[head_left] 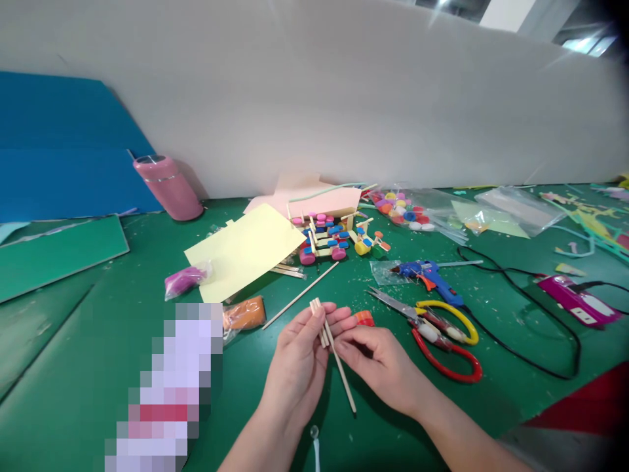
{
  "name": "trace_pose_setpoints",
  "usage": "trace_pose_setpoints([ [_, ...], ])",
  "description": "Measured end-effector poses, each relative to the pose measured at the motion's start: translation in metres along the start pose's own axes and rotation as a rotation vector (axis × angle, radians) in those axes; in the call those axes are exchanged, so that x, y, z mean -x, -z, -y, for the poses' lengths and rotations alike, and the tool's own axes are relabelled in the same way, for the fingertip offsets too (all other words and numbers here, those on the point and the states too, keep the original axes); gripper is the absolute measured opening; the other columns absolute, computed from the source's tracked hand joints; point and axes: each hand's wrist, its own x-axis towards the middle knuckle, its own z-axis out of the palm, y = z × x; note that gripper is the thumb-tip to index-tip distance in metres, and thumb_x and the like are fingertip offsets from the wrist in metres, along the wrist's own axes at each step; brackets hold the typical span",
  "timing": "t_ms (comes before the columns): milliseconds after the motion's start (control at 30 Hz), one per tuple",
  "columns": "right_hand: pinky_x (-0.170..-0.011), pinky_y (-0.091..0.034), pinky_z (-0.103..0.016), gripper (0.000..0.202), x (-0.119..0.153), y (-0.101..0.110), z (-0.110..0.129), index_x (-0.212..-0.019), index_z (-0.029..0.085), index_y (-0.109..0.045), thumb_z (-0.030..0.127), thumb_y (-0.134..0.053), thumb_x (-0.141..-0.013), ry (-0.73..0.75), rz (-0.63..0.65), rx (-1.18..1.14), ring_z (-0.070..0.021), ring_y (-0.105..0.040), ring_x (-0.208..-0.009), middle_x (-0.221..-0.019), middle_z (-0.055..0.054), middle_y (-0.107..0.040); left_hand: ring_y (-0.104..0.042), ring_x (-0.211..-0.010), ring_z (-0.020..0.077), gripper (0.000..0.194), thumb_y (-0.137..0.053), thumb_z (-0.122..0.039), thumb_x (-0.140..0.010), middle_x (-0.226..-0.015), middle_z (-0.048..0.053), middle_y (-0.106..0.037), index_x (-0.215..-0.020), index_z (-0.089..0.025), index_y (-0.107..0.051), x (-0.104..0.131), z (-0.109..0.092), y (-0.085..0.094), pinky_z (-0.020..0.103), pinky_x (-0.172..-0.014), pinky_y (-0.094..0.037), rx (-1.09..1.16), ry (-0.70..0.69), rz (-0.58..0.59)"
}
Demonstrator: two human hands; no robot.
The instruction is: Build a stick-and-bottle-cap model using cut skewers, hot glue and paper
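Left hand point(293, 351) grips several wooden sticks point(343, 381); right hand point(381, 359) is beside them, grip unclear. Small wheeled models point(324, 252) appear assembled; held sticks appear unjoined.

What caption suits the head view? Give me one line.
Left hand holding wooden sticks, right hand close by, scissors and glue gun alongside.

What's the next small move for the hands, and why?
Probably have the right hand pinch the long stick and square it with the short sticks. It juts out at an angle past them from the left hand, and the right fingertips are already close beside it.
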Motion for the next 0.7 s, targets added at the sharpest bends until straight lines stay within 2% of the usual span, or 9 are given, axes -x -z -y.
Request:
trace_pose_setpoints([
  [167, -0.061, -0.042, -0.024, 0.023, -0.004, -0.006, -0.001, -0.073, 0.015, -0.062, 0.033, -0.051, -0.083, -0.059, -0.028, -0.2, -0.0145, -0.053, -0.068, -0.067, -0.001, -0.058, -0.069, -0.073, 0.0195, 0.007, -0.057, -0.012, -0.079, -0.079, 0.014, -0.072, -0.079, -0.008, -0.062, 0.0, 0.001, 0.0, 0.029, -0.073, -0.054, 0.014, -0.021, -0.009],
  [267, -0.061, -0.042, -0.025, 0.023, -0.006, -0.01, -0.003, -0.075, 0.016, -0.065, 0.035, -0.054, -0.081, -0.081, -0.046, -0.263, -0.0143, -0.054, -0.067, -0.069, -0.001, -0.061, -0.069, -0.074, 0.0204, 0.006, -0.058, -0.013, -0.078, -0.08, 0.014, -0.072, -0.078, -0.009, -0.062, 0.0, 0.001, 0.0, 0.031, -0.076, -0.053, 0.026, -0.034, -0.007],
  [700, -0.057, -0.041, -0.023, 0.02, -0.006, -0.013, -0.004, -0.073, 0.015, -0.067, 0.035, -0.062, -0.076, -0.098, -0.066, -0.329, -0.0124, -0.052, -0.061, -0.064, 0.0, -0.06, -0.068, -0.077, 0.0207, 0.009, -0.061, -0.018, -0.077, -0.081, 0.013, -0.071, -0.078, -0.009, -0.062, 0.002, 0.005, 0.001, 0.031, -0.076, -0.053, 0.036, -0.034, 0.006],
])
